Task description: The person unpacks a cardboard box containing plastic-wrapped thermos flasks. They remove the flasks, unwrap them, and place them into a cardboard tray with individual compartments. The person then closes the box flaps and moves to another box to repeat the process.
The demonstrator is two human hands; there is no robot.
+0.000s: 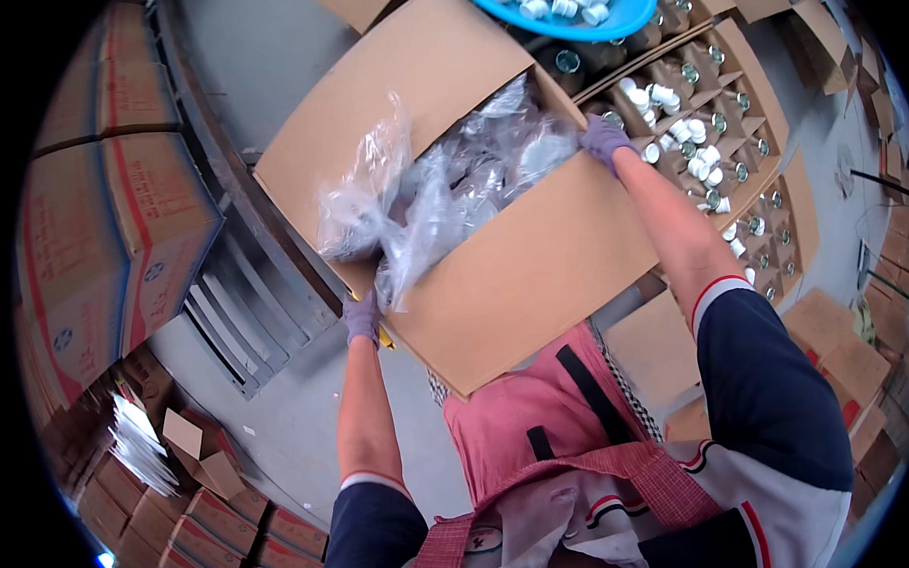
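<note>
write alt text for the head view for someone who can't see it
Seen from above, a person's gloved left hand and right hand grip an open cardboard box stuffed with clear plastic bags; beyond stand divided cartons of bottles and a blue bowl of white caps.

The cardboard box (503,252) was matt brown card; its plastic liner (441,179) looked thin, clear, crinkled and glossy. Knitted purple cloth covered the left hand (362,317) and the right hand (604,139).

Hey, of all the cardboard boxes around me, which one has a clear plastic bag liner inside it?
The large open brown cardboard box gripped by both gloved hands, left hand and right hand. Crinkled clear plastic liner spills out; neighbouring boxes hold dark bottles in dividers.
</note>
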